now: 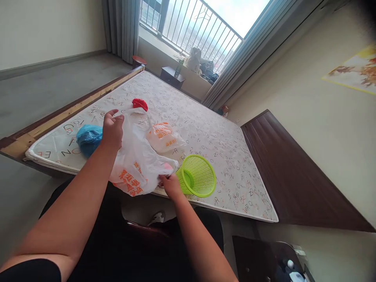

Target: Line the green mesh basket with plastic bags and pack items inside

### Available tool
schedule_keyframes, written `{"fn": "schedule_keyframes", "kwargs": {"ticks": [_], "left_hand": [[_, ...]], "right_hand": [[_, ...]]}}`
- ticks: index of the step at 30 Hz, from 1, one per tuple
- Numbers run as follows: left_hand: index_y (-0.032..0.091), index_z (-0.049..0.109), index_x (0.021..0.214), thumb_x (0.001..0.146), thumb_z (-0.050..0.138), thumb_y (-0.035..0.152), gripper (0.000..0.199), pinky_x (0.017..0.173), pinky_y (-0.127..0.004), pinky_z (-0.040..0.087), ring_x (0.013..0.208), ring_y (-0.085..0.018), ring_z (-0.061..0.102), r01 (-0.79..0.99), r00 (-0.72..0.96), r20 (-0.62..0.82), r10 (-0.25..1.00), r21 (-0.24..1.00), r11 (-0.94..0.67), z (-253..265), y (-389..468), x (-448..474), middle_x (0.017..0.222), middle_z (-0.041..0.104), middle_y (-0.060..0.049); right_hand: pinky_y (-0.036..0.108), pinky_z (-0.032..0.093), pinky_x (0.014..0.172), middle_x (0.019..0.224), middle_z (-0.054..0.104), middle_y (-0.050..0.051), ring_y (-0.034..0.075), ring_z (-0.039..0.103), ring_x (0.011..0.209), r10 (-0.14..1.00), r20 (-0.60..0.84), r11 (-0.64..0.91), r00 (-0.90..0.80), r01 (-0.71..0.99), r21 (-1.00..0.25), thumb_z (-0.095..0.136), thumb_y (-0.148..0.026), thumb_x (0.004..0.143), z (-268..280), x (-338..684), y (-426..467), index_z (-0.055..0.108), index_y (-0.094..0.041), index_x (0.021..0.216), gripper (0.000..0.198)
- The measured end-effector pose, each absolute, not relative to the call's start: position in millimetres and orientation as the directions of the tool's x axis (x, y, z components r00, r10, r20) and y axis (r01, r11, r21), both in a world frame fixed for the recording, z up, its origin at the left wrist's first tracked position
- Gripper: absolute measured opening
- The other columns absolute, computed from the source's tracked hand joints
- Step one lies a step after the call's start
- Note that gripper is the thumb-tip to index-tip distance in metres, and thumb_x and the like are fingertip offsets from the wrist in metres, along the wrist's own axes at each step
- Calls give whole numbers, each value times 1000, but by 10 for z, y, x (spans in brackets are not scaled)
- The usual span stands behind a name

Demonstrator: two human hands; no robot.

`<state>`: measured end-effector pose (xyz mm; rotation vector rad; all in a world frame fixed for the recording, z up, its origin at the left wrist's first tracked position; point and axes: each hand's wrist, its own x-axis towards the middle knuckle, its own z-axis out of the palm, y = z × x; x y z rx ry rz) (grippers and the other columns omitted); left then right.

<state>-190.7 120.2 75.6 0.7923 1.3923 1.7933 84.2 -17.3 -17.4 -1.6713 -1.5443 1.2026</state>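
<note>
White bag (135, 150), slanted lengthwise, mouth rightward

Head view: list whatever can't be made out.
All head view:
Inside of the crumpled blue plastic bag: hidden by its own film.
Held white plastic bag with orange print: cloudy film obscures any contents.
Yellow-edged wall picture: cut off by right edge.

Grey curtains (121, 31) beside bright window (229, 13)
</note>
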Motion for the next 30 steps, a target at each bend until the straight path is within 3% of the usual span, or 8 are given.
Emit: {"fn": "schedule_keyframes", "kwargs": {"ticks": [4, 6, 11, 17, 21, 23, 26, 30], "left_hand": [[13, 47, 143, 100, 58, 17, 44, 125, -44, 29, 141, -25, 45, 364, -626, 366, 689, 918, -157, 686, 1053, -1955, 148, 52, -12], [14, 52, 143, 99, 58, 19, 44, 128, -54, 18, 149, -32, 37, 532, -529, 382, 758, 845, -54, 581, 991, -1905, 155, 48, -15], [22, 43, 161, 96, 55, 62, 77, 118, -81, 5, 159, -52, 4, 780, -295, -93, 951, 552, 296, -47, 867, -1592, 174, 17, -23], [30, 22, 170, 95, 41, 74, 89, 114, -84, -1, 160, -50, -5, 904, -177, -289, 941, 332, 271, -988, 610, -1320, 177, -1, -14], [29, 16, 171, 97, 39, 72, 89, 113, -85, 4, 159, -52, -2, 901, -200, -300, 933, 317, 296, -1355, 562, -1241, 177, -2, -18], [30, 16, 171, 97, 37, 72, 88, 113, -85, 6, 159, -53, -1, 889, -228, -317, 920, 316, 330, -1467, 599, -1189, 177, 2, -19], [32, 18, 171, 98, 35, 73, 85, 114, -83, 7, 159, -52, 0, 876, -267, -351, 897, 300, 378, -1556, 707, -1110, 177, 5, -18], [30, 20, 170, 99, 34, 72, 84, 113, -82, 13, 159, -53, 0, 857, -307, -383, 871, 288, 428, -1487, 897, -1050, 177, 3, -19]], "right_hand": [[29, 55, 76, 104, 78, 7, 19, 70, 87, 961, -192, -250, 200, 328, -911, 56, -43, 91, -334, 626, 456, 70, -19, 106, 31], [29, 54, 82, 106, 78, 9, 21, 70, 93, 948, -166, -255, 272, 336, -907, 56, -40, 91, -380, 629, 685, 69, -18, 101, 27], [35, 53, 92, 117, 75, 18, 26, 70, 104, 893, -211, -347, 397, 311, -885, 52, -33, 93, -578, 648, 918, 65, -15, 112, 29], [42, 47, 111, 150, 57, 20, 26, 57, 136, 857, -232, -377, 461, 251, -892, 52, -36, 97, -817, 465, 454, 36, -16, 153, 62], [48, 35, 123, 167, 34, 19, 28, 31, 157, 967, -37, -134, 251, 385, -913, 57, -40, 94, -898, 603, -346, 30, -17, 159, 74], [44, 47, 112, 163, 41, 18, 27, 44, 149, 997, -52, -66, 52, 339, -938, 59, -38, 93, -908, 810, -785, 31, -21, 160, 75], [41, 54, 99, 142, 62, 13, 24, 65, 123, 971, -212, -166, -107, 334, -928, 60, -30, 92, -911, 1200, -1313, 37, -26, 158, 70], [39, 55, 92, 115, 72, 7, 20, 70, 93, 893, -423, -332, -153, 411, -849, 61, -27, 91, -951, 1609, -1603, 53, -25, 145, 55]]}}
